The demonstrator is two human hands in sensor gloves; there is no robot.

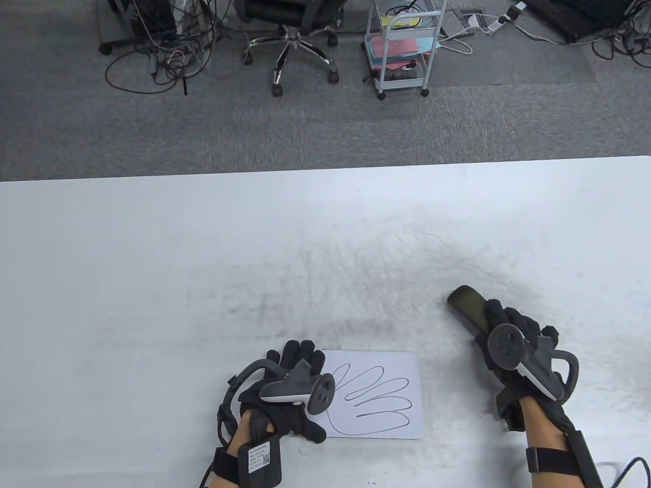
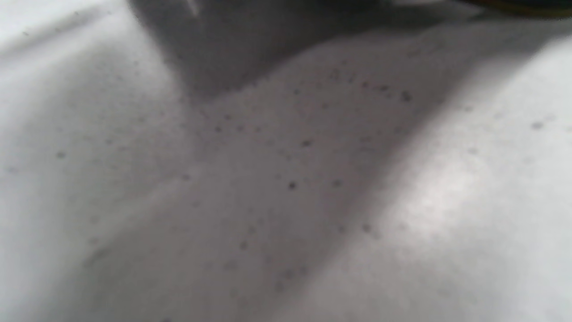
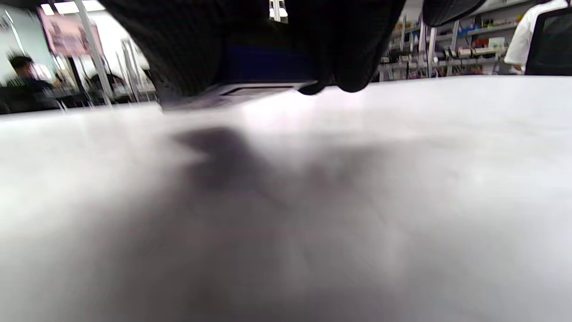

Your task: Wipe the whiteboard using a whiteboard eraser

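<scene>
Left hand (image 1: pixel 285 394) pins small white whiteboard (image 1: pixel 386 401) at bench (image 1: pixel 152 244) near edge; right hand (image 1: pixel 513 345) grips dark eraser (image 1: pixel 468 307), raised beside it.

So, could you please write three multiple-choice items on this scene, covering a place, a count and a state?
1. Where is the whiteboard relative to the left hand?
A. Left of it
B. Right of it, partly under it
C. At the table's far edge

2. How many whiteboards lie on the table?
A. One
B. Two
C. Three

3. What state is the whiteboard in?
A. Wiped clean
B. Bears a drawn hand outline
C. Covered by the whiteboard eraser

Answers: 1 B, the fingers overlap its left edge; 2 A, only one shows; 3 B, the outline is intact while the right hand holds the whiteboard eraser off to the side.
</scene>
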